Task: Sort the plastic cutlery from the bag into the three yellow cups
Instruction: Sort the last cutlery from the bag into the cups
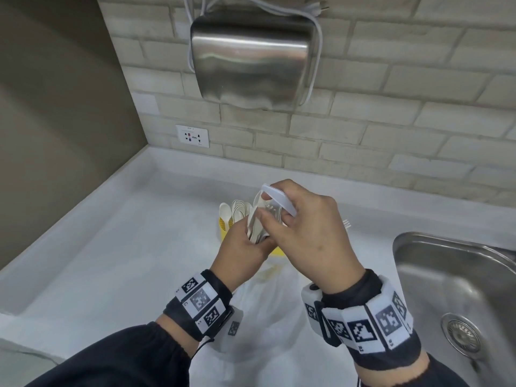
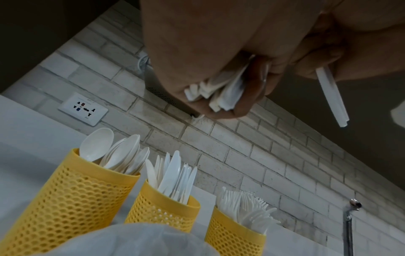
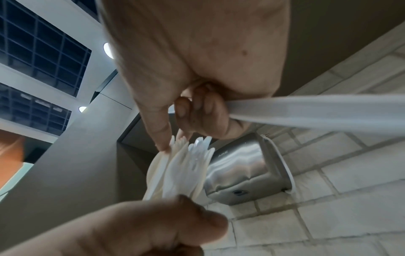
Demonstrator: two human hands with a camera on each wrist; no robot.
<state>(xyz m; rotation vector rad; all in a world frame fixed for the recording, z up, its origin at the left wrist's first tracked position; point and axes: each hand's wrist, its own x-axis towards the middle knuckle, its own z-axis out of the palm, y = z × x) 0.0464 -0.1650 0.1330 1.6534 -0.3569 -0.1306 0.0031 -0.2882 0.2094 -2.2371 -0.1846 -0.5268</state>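
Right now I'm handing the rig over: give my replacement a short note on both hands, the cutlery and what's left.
Left hand: grips a mixed bundle of cutlery by the handles.
Right hand: holds one white knife, thumb on the bundle's tips.
Cups: spoon cup, knife cup, fork cup stand in a row, each already well stocked.
Bag lies on the counter near the person.
Left: drop the knife, sort the bundle, check the bag.

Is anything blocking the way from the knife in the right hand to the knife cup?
Nothing visible does. The right hand holds the knife above the cups, and the knife cup is open-topped, already partly filled with knives.
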